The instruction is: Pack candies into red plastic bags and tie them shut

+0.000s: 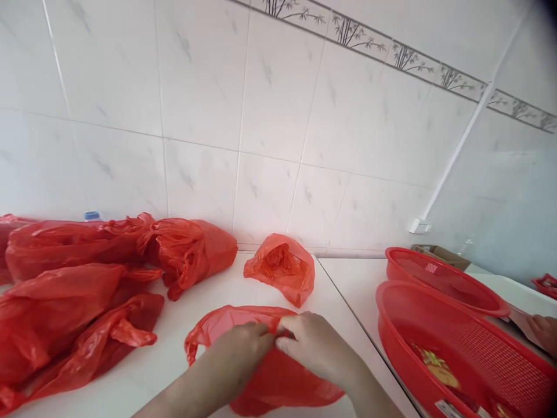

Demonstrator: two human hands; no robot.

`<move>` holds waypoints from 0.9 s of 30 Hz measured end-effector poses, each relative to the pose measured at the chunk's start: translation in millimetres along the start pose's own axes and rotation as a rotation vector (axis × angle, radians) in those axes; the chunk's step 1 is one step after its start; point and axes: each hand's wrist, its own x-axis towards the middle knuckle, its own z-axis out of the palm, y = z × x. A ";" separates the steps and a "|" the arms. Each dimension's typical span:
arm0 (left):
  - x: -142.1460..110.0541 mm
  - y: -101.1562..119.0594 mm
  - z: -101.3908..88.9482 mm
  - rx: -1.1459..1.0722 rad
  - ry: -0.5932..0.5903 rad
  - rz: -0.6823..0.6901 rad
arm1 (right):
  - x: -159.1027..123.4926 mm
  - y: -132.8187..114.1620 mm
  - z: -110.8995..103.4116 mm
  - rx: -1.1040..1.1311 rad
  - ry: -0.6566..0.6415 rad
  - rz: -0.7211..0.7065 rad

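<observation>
A thin red plastic bag lies on the white table in front of me, its mouth facing the wall. Both hands meet at the bag's upper edge. My left hand is closed on the film, fingers pinched near the middle. Right beside it, my right hand grips the same edge between thumb and fingers. The bag looks slack, and what is in it, if anything, is hidden. Just beyond, a smaller crumpled red bag rests on the table near the wall.
Several bulging red bags crowd the left side, with a blue bottle cap behind them. At right, a red plastic basket holds a yellow-green packet; a second basket stands behind. Another person's hand is at the far right.
</observation>
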 end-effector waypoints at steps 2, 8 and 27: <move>2.6 -5.9 0.5 0.047 0.046 -0.014 | 8.3 14.4 22.7 -0.180 0.090 0.088; 3.9 -19.5 12.0 0.096 -0.095 -0.174 | 27.1 67.6 47.5 -0.103 0.155 0.340; -5.4 -62.5 51.2 -0.445 0.177 -0.029 | 9.1 147.4 55.5 0.976 -0.107 0.152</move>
